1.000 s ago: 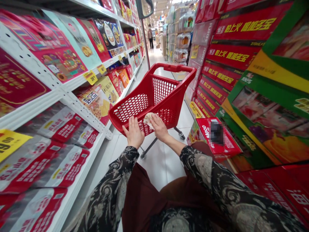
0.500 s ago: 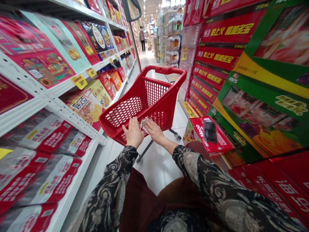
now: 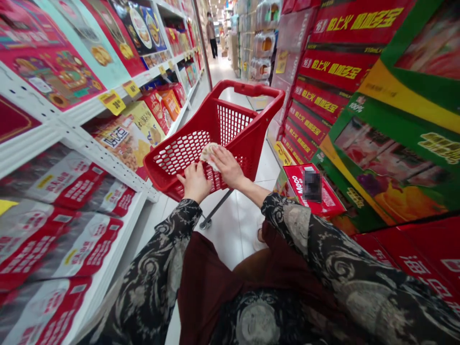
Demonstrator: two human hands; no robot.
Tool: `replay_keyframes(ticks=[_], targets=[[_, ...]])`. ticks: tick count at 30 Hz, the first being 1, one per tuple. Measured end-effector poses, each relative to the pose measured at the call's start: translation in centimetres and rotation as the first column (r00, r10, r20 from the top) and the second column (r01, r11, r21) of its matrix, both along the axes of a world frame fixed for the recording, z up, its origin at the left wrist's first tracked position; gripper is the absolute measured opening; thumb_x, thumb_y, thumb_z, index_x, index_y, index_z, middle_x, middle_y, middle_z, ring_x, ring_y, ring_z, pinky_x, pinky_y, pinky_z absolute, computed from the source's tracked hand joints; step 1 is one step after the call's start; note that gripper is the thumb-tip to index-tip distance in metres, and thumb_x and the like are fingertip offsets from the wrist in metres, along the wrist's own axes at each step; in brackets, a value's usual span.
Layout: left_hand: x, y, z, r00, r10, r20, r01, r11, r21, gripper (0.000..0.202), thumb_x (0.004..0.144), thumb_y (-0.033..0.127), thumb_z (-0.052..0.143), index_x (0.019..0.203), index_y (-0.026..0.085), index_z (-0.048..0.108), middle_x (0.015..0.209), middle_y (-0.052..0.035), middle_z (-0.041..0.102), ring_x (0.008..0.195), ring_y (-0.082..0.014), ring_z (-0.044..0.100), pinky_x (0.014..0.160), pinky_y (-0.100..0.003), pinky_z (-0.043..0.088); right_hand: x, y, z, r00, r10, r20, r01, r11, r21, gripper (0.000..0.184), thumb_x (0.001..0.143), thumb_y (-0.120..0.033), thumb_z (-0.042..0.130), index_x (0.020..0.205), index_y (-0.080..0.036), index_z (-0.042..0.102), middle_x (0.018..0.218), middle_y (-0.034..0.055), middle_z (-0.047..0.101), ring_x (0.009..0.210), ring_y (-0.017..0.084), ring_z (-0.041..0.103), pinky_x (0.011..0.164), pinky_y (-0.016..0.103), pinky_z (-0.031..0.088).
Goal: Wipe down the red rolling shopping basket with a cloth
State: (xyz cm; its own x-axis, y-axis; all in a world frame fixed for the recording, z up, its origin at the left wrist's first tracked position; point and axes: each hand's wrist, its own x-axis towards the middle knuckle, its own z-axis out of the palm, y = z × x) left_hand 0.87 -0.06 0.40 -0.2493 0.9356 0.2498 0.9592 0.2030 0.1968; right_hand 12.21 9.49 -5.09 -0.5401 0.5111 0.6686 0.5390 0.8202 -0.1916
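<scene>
A red plastic shopping cart [image 3: 247, 139] with perforated sides stands in front of me in the aisle. My left hand [image 3: 197, 183] is closed over the rim of its near side, fingers bent over the edge. To the right of it, my right hand [image 3: 228, 167] presses a pale, crumpled cloth [image 3: 208, 153] against the same rim. Part of the cloth is hidden under the fingers. The inside of the cart shows only in part.
Shelving [image 3: 75, 117] with boxed goods runs along the left. Stacked red drink cartons [image 3: 330, 67] and green fruit cartons [image 3: 388, 158] line the right. A red-topped box [image 3: 332, 203] with a dark, blurred-out item stands nearby. Down the aisle a person [image 3: 211, 36] stands.
My right hand has moved up and forward with the cloth, which now shows more. The left hand's fingers have bent more over the rim. The view has shifted slightly.
</scene>
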Motion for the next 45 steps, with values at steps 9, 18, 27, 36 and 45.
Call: replay_keyframes(ticks=[9,18,27,36,45], targets=[[-0.4,-0.5,-0.7,0.999,-0.011,0.041,0.011,1.0,0.007,0.064,0.071,0.016,0.048,0.134,0.014,0.035,0.137,-0.0149,0.039,0.13,-0.0306,0.031,0.109,-0.062,0.009,0.0,0.8,-4.2,0.998,0.069,0.005,-0.069,0.997,-0.039,0.041,0.097,-0.022,0.029,0.136,-0.022,0.04,0.148,0.0019,0.031,0.142,0.016,0.008,0.117,0.043,0.017],[-1.2,-0.5,-1.0,1.0,0.011,0.025,-0.011,1.0,-0.015,0.07,0.07,0.016,0.048,0.137,0.012,0.029,0.143,-0.0159,0.033,0.132,-0.0331,0.025,0.108,-0.063,0.006,3.4,0.1,-7.1,0.966,0.189,0.175,-0.163,0.975,-0.153,0.039,0.096,-0.019,0.031,0.131,-0.017,0.047,0.147,0.007,0.034,0.141,0.015,0.011,0.115,0.043,0.019],[-1.0,1.4,0.2,0.999,0.013,-0.039,-0.014,1.0,-0.025,0.063,0.072,0.019,0.044,0.134,0.011,0.034,0.139,-0.0175,0.04,0.129,-0.0308,0.034,0.108,-0.059,0.02,0.5,1.5,-2.7,0.996,-0.053,-0.069,0.053,0.999,-0.002,0.041,0.097,-0.022,0.026,0.136,-0.023,0.041,0.149,0.0033,0.03,0.141,0.014,0.006,0.116,0.043,0.018],[-0.9,1.8,-0.5,0.992,-0.078,-0.095,0.071,0.995,-0.072,0.068,0.071,0.015,0.04,0.138,0.009,0.03,0.145,-0.0132,0.036,0.135,-0.0234,0.029,0.11,-0.057,0.018,1.4,0.2,-6.9,0.997,0.015,0.073,-0.013,0.999,-0.035,0.038,0.09,-0.011,0.042,0.126,-0.013,0.052,0.143,0.0131,0.04,0.14,0.019,0.018,0.113,0.045,0.026],[0.4,3.6,0.8,0.986,-0.132,-0.104,0.123,0.988,-0.095,0.073,0.072,0.018,0.041,0.142,0.008,0.022,0.152,-0.0113,0.021,0.14,-0.0237,0.019,0.111,-0.053,0.022,2.4,2.0,-1.4,0.988,-0.133,-0.08,0.135,0.991,0.015,0.043,0.093,-0.012,0.035,0.135,-0.014,0.043,0.147,0.0107,0.032,0.141,0.018,0.01,0.114,0.045,0.022]])
